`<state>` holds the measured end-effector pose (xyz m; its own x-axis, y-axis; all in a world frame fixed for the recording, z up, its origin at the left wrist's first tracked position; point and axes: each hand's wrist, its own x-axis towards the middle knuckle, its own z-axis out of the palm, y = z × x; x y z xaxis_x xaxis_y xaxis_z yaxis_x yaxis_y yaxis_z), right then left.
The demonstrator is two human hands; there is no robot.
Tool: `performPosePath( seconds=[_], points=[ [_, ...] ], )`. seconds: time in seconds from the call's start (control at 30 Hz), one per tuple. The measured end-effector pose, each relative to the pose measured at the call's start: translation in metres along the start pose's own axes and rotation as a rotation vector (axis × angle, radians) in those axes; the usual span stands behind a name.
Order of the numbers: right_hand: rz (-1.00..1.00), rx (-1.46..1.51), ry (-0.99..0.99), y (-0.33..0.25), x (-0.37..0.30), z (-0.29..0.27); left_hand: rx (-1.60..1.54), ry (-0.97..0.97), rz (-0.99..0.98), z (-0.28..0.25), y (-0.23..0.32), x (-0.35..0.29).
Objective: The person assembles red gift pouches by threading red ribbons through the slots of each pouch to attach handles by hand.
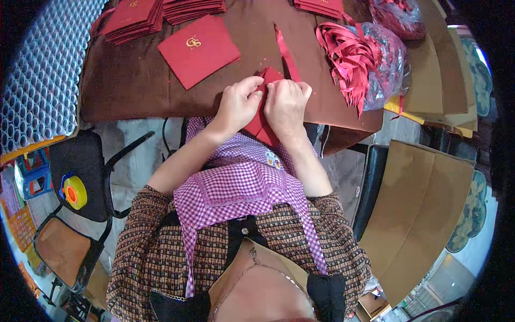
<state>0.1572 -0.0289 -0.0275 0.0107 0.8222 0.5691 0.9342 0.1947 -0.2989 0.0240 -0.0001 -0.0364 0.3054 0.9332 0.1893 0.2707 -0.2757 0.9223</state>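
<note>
My left hand (pixel 237 105) and my right hand (pixel 286 109) meet at the near edge of the table. Between them stands a red folded card (pixel 262 132), tilted, with its lower end below the table edge. The fingers of both hands are closed in a pinch near the card's top, and what exactly the fingertips grip is partly hidden. A red ribbon (pixel 287 52) runs from behind my right hand toward the far side. Left of the hands lies a flat red card (pixel 198 51) with a gold emblem.
Stacks of red cards (pixel 132 20) stand at the far left of the brown-covered table (pixel 126 80). A bundle of red ribbons (pixel 351 61) spills from a clear plastic bag (pixel 394 59) at right. Cardboard sheets (pixel 416 214), a chair (pixel 78 177) and yellow tape (pixel 75 192) surround me.
</note>
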Motion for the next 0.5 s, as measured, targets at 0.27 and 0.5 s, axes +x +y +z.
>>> performPosePath(
  seconds=[0.27,0.5],
  points=[
    [0.162,0.137,-0.048,0.002,-0.002,0.006,-0.039,-0.09,-0.07,0.002,0.0,0.001],
    [0.123,0.214,-0.213,0.01,0.022,-0.02,-0.089,-0.138,-0.089,-0.009,-0.013,0.01]
  ],
)
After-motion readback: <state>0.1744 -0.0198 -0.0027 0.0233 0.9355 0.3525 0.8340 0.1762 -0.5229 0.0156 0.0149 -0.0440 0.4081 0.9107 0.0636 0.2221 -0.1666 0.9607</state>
